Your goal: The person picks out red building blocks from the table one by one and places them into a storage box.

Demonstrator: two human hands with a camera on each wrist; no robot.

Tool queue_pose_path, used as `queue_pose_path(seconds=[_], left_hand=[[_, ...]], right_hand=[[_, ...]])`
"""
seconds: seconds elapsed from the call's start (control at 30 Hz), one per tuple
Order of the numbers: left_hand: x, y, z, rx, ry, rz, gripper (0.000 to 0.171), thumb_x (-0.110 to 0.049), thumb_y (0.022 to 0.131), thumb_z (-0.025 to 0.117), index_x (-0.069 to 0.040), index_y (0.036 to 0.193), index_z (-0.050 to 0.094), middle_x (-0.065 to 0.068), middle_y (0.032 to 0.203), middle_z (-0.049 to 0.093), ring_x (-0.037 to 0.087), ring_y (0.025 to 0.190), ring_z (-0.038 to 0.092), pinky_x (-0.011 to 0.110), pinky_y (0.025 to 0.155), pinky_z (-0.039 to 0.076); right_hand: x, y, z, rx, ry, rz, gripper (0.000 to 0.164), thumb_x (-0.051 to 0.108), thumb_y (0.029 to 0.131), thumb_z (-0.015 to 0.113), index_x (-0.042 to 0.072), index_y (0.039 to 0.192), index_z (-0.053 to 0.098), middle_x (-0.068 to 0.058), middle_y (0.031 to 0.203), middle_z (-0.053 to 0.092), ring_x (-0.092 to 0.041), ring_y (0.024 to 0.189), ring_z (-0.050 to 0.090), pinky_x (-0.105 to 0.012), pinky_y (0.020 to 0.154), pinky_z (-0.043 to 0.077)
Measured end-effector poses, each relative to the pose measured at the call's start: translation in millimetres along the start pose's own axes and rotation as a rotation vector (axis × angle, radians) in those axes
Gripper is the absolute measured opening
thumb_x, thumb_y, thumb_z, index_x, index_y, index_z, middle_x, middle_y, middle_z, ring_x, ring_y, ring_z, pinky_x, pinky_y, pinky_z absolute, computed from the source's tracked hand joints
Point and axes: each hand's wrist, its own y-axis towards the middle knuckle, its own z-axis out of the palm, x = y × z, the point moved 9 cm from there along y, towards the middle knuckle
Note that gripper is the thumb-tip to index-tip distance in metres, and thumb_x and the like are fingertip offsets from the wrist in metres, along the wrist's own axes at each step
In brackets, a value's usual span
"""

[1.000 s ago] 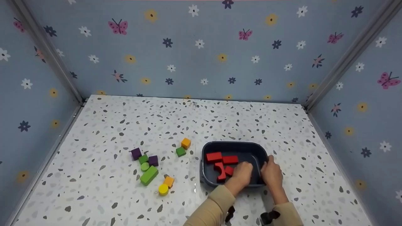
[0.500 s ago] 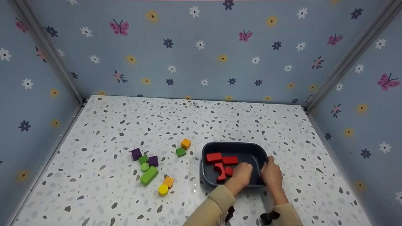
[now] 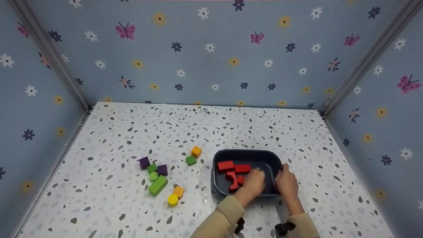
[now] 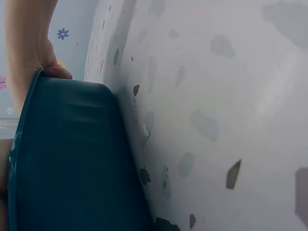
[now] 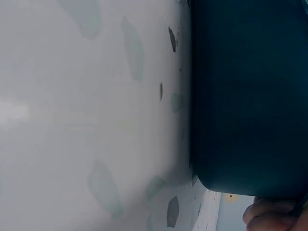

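A dark blue plastic tub (image 3: 214, 178) holds several red blocks, among them a rectangular block (image 3: 225, 166), a flatter one (image 3: 243, 168), an arch-shaped one (image 3: 232, 181) and a small one (image 3: 241, 180). My left hand (image 3: 253, 182) reaches over the near rim into the tub, knuckles up, right beside the small red block. Its fingertips are hidden, and I cannot tell what they hold. With my right hand (image 3: 287, 183) I grip the tub's right wall at the rim. In the right wrist view, the fingers (image 5: 269, 214) show beyond the tub's outer wall (image 5: 250, 106).
Left of the tub lie loose blocks: purple cubes (image 3: 144, 163), green pieces including a long block (image 3: 158, 185), orange cubes (image 3: 196, 151) and a yellow cylinder (image 3: 173, 200). Flower-patterned panels (image 3: 211, 62) enclose the speckled table (image 3: 158, 129) at the back and sides.
The left hand's fingers have shifted slightly inside the tub. The right hand keeps its grip on the rim, and the blocks lie as before.
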Motion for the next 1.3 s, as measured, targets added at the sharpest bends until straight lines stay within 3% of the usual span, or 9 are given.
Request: queue_pose_path(seconds=[0.17,0.47,0.73,1.1,1.3], left_hand=[[-2.5,-1.7,-12.8,-0.043,0.009,0.026,0.022,-0.021,0.074,0.069,-0.008,0.089,0.063,0.003,0.087,0.056,0.017,0.082,0.056,0.023,0.066,0.047],[-1.0,-11.4,-40.6,-0.156,-0.033,0.062,0.023,-0.02,0.08,0.064,-0.007,0.098,0.061,0.003,0.09,0.057,0.016,0.083,0.056,0.023,0.069,0.047],[7.6,-26.4,-62.5,-0.186,-0.042,0.13,0.024,-0.018,0.079,0.065,-0.006,0.1,0.061,0.004,0.09,0.057,0.018,0.083,0.055,0.026,0.072,0.045],[42.6,-59.7,-89.9,-0.256,-0.055,0.156,0.024,-0.016,0.079,0.065,-0.004,0.099,0.06,0.004,0.089,0.057,0.018,0.085,0.055,0.028,0.075,0.045],[66.1,-78.5,-101.9,-0.322,-0.109,0.164,0.023,-0.013,0.08,0.064,-0.002,0.1,0.06,0.005,0.091,0.057,0.019,0.085,0.055,0.031,0.075,0.045]], right_hand=[[1,0,0,-0.005,0.003,-0.014,0.022,0.006,0.086,0.043,-0.006,0.106,0.043,-0.03,0.077,0.057,-0.041,0.066,0.057,-0.047,0.049,0.042],[-1,-1,-2,0.001,0.002,0.0,0.026,0.007,0.086,0.043,-0.006,0.109,0.042,-0.03,0.079,0.057,-0.04,0.066,0.057,-0.048,0.05,0.042],[2,-2,-5,-0.01,-0.003,-0.011,0.024,0.007,0.087,0.043,-0.005,0.107,0.042,-0.03,0.077,0.057,-0.042,0.065,0.057,-0.049,0.048,0.041],[3,-2,-5,-0.007,-0.006,-0.014,0.023,0.006,0.087,0.043,-0.007,0.107,0.042,-0.031,0.074,0.056,-0.042,0.061,0.057,-0.048,0.045,0.041],[3,-2,-3,0.002,-0.004,-0.016,0.025,0.007,0.087,0.042,-0.006,0.109,0.041,-0.031,0.076,0.057,-0.041,0.062,0.057,-0.047,0.046,0.041]])
